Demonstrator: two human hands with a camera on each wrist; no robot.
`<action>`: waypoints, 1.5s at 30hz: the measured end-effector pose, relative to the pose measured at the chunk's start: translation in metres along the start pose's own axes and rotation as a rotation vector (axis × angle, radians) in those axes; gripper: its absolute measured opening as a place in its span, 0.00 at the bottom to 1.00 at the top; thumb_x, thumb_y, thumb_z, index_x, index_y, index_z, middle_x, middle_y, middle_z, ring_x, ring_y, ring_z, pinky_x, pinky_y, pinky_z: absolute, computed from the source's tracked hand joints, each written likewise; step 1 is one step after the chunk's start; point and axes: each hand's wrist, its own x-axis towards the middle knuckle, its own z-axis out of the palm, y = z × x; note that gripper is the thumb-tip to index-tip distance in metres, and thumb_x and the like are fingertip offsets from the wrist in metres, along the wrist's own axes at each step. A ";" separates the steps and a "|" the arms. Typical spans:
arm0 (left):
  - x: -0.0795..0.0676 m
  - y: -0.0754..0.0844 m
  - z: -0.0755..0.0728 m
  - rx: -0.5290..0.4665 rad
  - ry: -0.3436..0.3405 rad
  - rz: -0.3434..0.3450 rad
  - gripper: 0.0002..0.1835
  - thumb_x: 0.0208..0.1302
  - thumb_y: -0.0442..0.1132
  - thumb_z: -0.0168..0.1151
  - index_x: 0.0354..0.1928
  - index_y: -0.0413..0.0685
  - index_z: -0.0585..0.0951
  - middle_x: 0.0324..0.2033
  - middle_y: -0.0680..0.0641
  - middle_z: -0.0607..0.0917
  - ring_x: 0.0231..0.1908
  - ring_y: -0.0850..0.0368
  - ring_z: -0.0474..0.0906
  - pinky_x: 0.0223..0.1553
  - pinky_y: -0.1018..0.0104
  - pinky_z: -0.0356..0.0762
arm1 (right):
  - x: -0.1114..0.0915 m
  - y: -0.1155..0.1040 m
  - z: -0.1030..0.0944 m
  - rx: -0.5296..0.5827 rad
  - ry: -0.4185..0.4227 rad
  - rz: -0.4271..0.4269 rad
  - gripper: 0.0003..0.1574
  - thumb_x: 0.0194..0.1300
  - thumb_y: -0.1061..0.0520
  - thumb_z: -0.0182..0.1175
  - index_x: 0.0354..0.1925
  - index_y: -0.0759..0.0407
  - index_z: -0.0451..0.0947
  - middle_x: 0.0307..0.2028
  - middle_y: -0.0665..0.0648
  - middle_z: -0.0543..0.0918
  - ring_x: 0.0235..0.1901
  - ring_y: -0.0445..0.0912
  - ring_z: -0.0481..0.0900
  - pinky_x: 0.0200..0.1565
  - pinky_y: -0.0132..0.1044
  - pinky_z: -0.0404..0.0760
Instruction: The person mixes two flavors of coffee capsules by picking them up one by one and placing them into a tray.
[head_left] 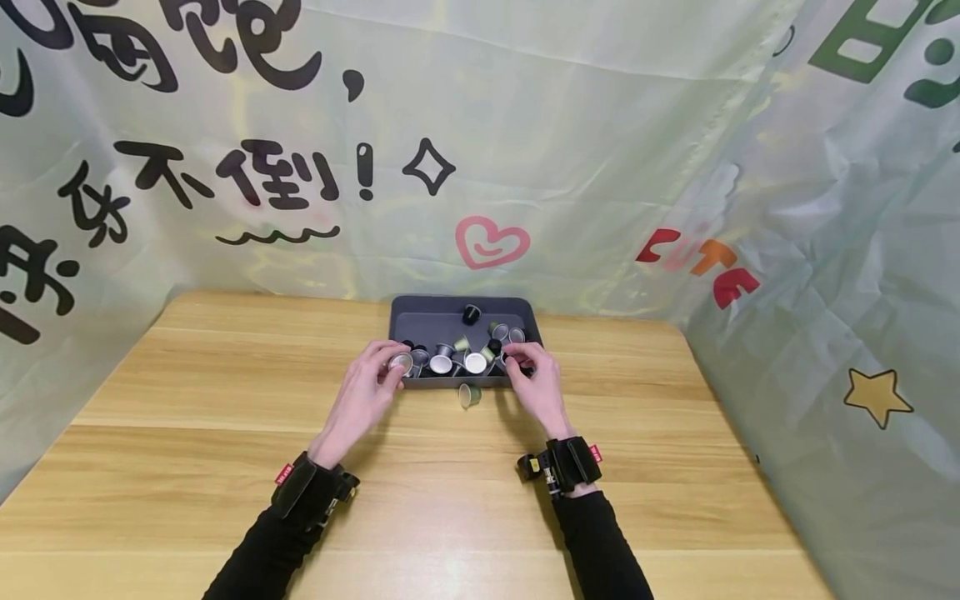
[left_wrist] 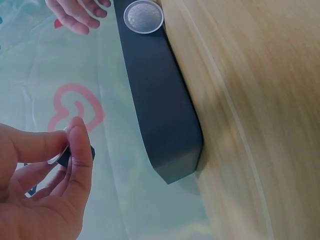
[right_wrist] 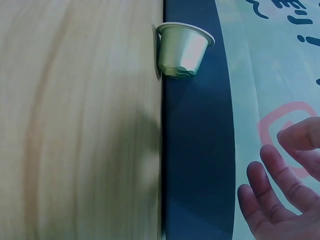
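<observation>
A dark grey tray (head_left: 431, 323) holds several coffee capsules, some with pale lids (head_left: 475, 362) facing up, and a black capsule (head_left: 471, 314) lies farther back. At the tray's front left corner my left hand (head_left: 366, 390) pinches a dark coffee capsule (left_wrist: 63, 159) with a silver rim between thumb and fingers. My right hand (head_left: 537, 379) hovers by the front right corner, close to the capsules there. Its fingers (right_wrist: 282, 187) are loosely bent, with nothing visible between them in the right wrist view. One light green capsule (right_wrist: 182, 50) lies on its side outside the tray's front wall.
The tray stands on a wooden table (head_left: 262, 375) near its back edge. Behind and to the right hangs a printed cloth (head_left: 600, 167) with lettering, a pink heart (head_left: 492, 243) and a star (head_left: 878, 397). Both wrists wear black camera straps (head_left: 307, 492).
</observation>
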 end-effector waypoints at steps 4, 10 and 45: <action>0.000 0.000 0.000 -0.012 0.002 -0.004 0.19 0.68 0.27 0.59 0.60 0.35 0.78 0.58 0.36 0.80 0.34 0.53 0.86 0.38 0.74 0.84 | 0.000 0.000 0.000 -0.004 -0.003 -0.001 0.11 0.64 0.67 0.60 0.44 0.63 0.86 0.41 0.62 0.87 0.39 0.52 0.82 0.45 0.40 0.82; 0.000 0.000 0.000 -0.021 -0.002 -0.006 0.19 0.67 0.27 0.59 0.60 0.35 0.79 0.57 0.36 0.81 0.34 0.53 0.86 0.37 0.75 0.83 | -0.001 0.002 0.001 -0.001 -0.025 0.005 0.11 0.64 0.66 0.60 0.44 0.65 0.85 0.42 0.62 0.87 0.39 0.52 0.82 0.45 0.39 0.82; -0.001 -0.005 0.003 0.041 -0.072 -0.032 0.22 0.67 0.24 0.54 0.64 0.33 0.75 0.64 0.33 0.76 0.43 0.48 0.87 0.49 0.56 0.86 | -0.005 0.001 0.002 0.013 -0.121 -0.005 0.11 0.63 0.67 0.62 0.45 0.66 0.85 0.41 0.63 0.87 0.42 0.54 0.83 0.46 0.42 0.83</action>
